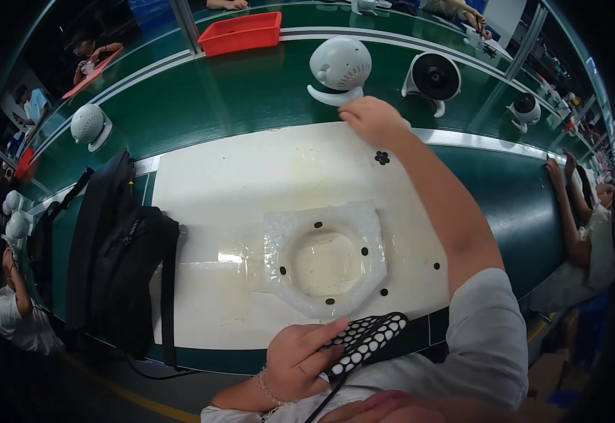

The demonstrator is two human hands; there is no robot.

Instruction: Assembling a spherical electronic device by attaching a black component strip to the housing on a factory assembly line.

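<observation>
Reaching across the white tabletop (216, 183), the right hand (371, 118) touches the round white plastic fan (340, 67) with fingers curled, while the left hand (299, 361) pinches a black sheet of white round pads (367, 340) near the clear plastic ring-shaped tray (325, 257).

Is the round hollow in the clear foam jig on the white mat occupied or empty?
Empty. The hollow in the foam jig shows only bare white mat through it; the nearest white fan stands on the green belt, by the right hand.

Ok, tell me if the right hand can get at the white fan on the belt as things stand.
Probably yes: the right hand is stretched out right beside the white fan on the green belt, and nothing stands between them.
</observation>
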